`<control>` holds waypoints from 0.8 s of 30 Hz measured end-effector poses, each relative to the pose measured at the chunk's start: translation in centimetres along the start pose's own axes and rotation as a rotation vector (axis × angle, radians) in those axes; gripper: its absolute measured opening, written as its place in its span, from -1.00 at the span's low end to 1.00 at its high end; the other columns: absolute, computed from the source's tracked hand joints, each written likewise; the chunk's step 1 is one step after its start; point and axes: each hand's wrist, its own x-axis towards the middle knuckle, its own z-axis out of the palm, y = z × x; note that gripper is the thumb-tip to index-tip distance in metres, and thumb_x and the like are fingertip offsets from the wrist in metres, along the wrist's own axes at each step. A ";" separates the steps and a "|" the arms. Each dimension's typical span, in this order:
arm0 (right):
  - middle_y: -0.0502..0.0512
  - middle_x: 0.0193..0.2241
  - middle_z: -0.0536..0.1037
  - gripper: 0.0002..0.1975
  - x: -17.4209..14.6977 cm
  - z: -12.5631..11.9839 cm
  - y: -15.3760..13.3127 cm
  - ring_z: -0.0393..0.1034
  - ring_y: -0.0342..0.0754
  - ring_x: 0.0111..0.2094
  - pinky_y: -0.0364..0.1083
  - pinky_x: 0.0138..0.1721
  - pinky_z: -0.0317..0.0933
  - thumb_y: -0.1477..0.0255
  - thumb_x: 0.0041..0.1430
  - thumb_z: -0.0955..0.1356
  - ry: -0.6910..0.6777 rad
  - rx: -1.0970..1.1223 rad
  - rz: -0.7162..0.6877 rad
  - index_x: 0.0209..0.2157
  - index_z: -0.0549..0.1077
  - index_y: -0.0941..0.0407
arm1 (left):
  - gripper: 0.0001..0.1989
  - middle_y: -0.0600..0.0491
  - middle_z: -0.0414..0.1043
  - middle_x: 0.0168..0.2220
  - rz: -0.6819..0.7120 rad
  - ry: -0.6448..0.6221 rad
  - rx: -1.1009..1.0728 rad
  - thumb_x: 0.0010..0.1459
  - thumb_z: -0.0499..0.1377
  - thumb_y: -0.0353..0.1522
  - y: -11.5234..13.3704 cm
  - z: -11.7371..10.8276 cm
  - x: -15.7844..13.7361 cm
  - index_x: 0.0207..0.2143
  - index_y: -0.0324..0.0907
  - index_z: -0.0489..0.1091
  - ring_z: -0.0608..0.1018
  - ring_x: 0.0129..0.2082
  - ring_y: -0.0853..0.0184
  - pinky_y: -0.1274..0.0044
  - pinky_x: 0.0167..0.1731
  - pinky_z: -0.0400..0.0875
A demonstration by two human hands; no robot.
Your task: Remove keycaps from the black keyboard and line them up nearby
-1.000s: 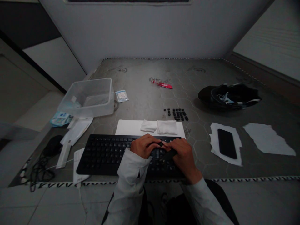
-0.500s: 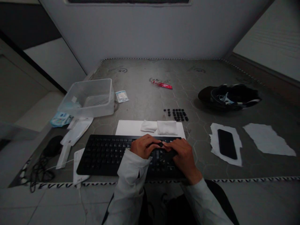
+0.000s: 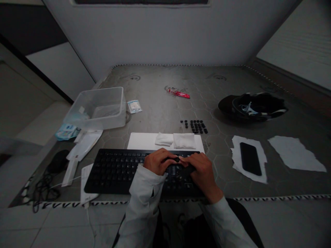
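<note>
A black keyboard (image 3: 113,172) lies along the table's front edge, its right part mostly under my hands. Over its upper right section, my left hand (image 3: 158,162) is closed, thumb and finger pinching a small black keycap (image 3: 177,159). Facing it, my right hand (image 3: 203,168) is closed around a dark, flat object (image 3: 186,171) whose kind I cannot make out; its fingertips meet the left ones at the keycap. Beyond the keyboard, several loose black keycaps (image 3: 198,126) are laid out in rows. Two folded white cloths (image 3: 184,141) rest on a white sheet (image 3: 141,140) behind the keyboard.
Left stand a clear plastic box (image 3: 103,119), a small white packet (image 3: 134,106), a blue pack (image 3: 66,132) and a black mouse (image 3: 58,161) with its cable. A red packet (image 3: 179,93) lies farther back. To the right are a black helmet (image 3: 232,106), a phone (image 3: 250,158) and white paper (image 3: 297,153).
</note>
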 end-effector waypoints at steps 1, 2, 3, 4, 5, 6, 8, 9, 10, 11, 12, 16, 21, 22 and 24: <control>0.01 -0.60 0.42 -0.74 0.0 0.0 0.0 0.25 -0.08 -0.49 -0.07 -0.40 -0.03 0.38 0.34 0.27 0.001 0.000 0.003 -0.33 0.57 0.12 | -0.86 0.03 0.58 -0.31 -0.001 0.004 -0.003 0.16 0.27 -0.28 0.0 0.0 0.0 -0.27 -0.13 0.56 0.60 -0.32 0.35 0.57 -0.34 0.47; 0.01 -0.59 0.44 -0.76 -0.1 0.1 0.1 0.26 -0.09 -0.49 -0.07 -0.39 -0.02 0.38 0.33 0.28 0.001 0.000 0.008 -0.32 0.57 0.12 | -0.85 0.03 0.58 -0.31 -0.001 0.007 -0.004 0.15 0.27 -0.27 0.0 0.0 0.0 -0.27 -0.14 0.55 0.60 -0.32 0.35 0.57 -0.35 0.47; 0.02 -0.58 0.45 -0.78 -0.1 0.1 0.1 0.27 -0.09 -0.49 -0.07 -0.39 -0.02 0.38 0.32 0.30 0.001 0.000 0.014 -0.31 0.57 0.11 | -0.85 0.03 0.58 -0.32 -0.002 0.009 -0.005 0.15 0.27 -0.27 0.0 0.0 0.0 -0.27 -0.14 0.55 0.60 -0.33 0.35 0.57 -0.36 0.47; 0.02 -0.57 0.46 -0.79 -0.1 0.1 0.1 0.27 -0.09 -0.48 -0.07 -0.39 -0.01 0.37 0.31 0.31 0.003 0.001 0.018 -0.30 0.58 0.11 | -0.85 0.03 0.58 -0.32 -0.001 0.013 -0.008 0.15 0.27 -0.27 -0.1 0.1 0.0 -0.28 -0.14 0.55 0.60 -0.33 0.35 0.58 -0.37 0.46; 0.01 -0.57 0.47 -0.80 -0.1 0.1 0.0 0.28 -0.10 -0.48 -0.07 -0.39 -0.01 0.36 0.30 0.32 0.005 0.003 0.018 -0.29 0.58 0.10 | -0.85 0.03 0.58 -0.32 0.002 0.015 -0.014 0.15 0.27 -0.27 -0.2 0.1 0.0 -0.27 -0.15 0.55 0.60 -0.33 0.35 0.58 -0.36 0.47; 0.01 -0.57 0.47 -0.80 0.0 0.1 0.0 0.28 -0.10 -0.49 -0.07 -0.39 -0.01 0.36 0.30 0.32 0.008 0.006 0.017 -0.29 0.58 0.10 | -0.85 0.02 0.58 -0.32 0.004 0.016 -0.023 0.16 0.27 -0.28 -0.2 0.2 -0.1 -0.27 -0.15 0.55 0.60 -0.33 0.35 0.58 -0.35 0.47; 0.01 -0.58 0.46 -0.80 0.0 0.1 -0.1 0.28 -0.10 -0.49 -0.07 -0.40 -0.01 0.35 0.30 0.32 0.009 0.012 0.014 -0.29 0.58 0.11 | -0.86 0.02 0.58 -0.31 0.006 0.015 -0.040 0.17 0.26 -0.30 -0.4 0.2 -0.1 -0.26 -0.16 0.55 0.60 -0.31 0.35 0.57 -0.32 0.48; 0.01 -0.58 0.46 -0.79 0.0 0.0 -0.1 0.28 -0.10 -0.49 -0.07 -0.40 -0.01 0.35 0.31 0.31 0.009 0.014 0.014 -0.29 0.58 0.11 | -0.86 0.02 0.58 -0.30 0.006 0.012 -0.045 0.17 0.26 -0.30 -0.4 0.3 -0.2 -0.25 -0.16 0.55 0.60 -0.30 0.35 0.56 -0.31 0.48; 0.01 -0.58 0.46 -0.78 0.0 0.0 -0.1 0.29 -0.10 -0.49 -0.07 -0.40 -0.01 0.35 0.31 0.31 0.006 0.015 0.014 -0.29 0.58 0.10 | -0.87 0.02 0.58 -0.30 0.006 0.012 -0.045 0.17 0.26 -0.30 -0.5 0.3 -0.2 -0.25 -0.15 0.55 0.60 -0.30 0.35 0.56 -0.30 0.48; 0.01 -0.58 0.47 -0.78 0.0 0.0 -0.1 0.29 -0.10 -0.49 -0.07 -0.40 -0.01 0.35 0.32 0.30 0.003 0.015 0.015 -0.28 0.58 0.10 | -0.87 0.02 0.58 -0.30 0.005 0.012 -0.042 0.17 0.26 -0.30 -0.5 0.3 -0.2 -0.25 -0.15 0.55 0.59 -0.30 0.35 0.56 -0.31 0.47; 0.01 -0.57 0.47 -0.79 0.0 0.0 -0.1 0.29 -0.10 -0.49 -0.07 -0.39 -0.01 0.36 0.32 0.30 0.000 0.014 0.016 -0.27 0.58 0.10 | -0.87 0.03 0.58 -0.30 0.004 0.014 -0.039 0.17 0.26 -0.30 -0.5 0.4 -0.2 -0.26 -0.14 0.55 0.59 -0.30 0.35 0.56 -0.31 0.47; 0.01 -0.56 0.48 -0.81 0.0 0.0 0.0 0.29 -0.10 -0.48 -0.07 -0.39 0.00 0.36 0.30 0.32 -0.004 0.005 0.017 -0.26 0.58 0.11 | -0.86 0.03 0.57 -0.32 -0.006 0.031 -0.037 0.14 0.28 -0.28 -0.3 0.3 -0.1 -0.30 -0.15 0.54 0.58 -0.34 0.36 0.57 -0.37 0.45; 0.01 -0.57 0.47 -0.82 0.0 0.0 0.0 0.29 -0.10 -0.49 -0.07 -0.38 0.00 0.39 0.30 0.32 -0.017 -0.007 0.025 -0.22 0.59 0.09 | -0.80 0.02 0.56 -0.36 -0.011 0.038 -0.046 0.14 0.28 -0.21 -0.1 0.1 0.0 -0.35 -0.17 0.54 0.56 -0.40 0.38 0.60 -0.46 0.41; 0.01 -0.58 0.47 -0.82 0.0 0.1 0.0 0.29 -0.10 -0.50 -0.07 -0.39 0.00 0.39 0.30 0.33 -0.017 -0.010 0.024 -0.22 0.59 0.09 | -0.79 0.02 0.56 -0.36 -0.011 0.037 -0.045 0.14 0.28 -0.21 0.0 0.1 0.0 -0.35 -0.17 0.54 0.56 -0.41 0.38 0.60 -0.47 0.41; 0.01 -0.58 0.47 -0.82 0.0 0.1 0.0 0.29 -0.11 -0.50 -0.07 -0.39 0.00 0.39 0.29 0.33 -0.015 -0.011 0.022 -0.22 0.59 0.10 | -0.79 0.02 0.57 -0.36 -0.010 0.035 -0.045 0.14 0.27 -0.20 0.1 0.0 0.1 -0.35 -0.17 0.54 0.56 -0.41 0.39 0.60 -0.46 0.41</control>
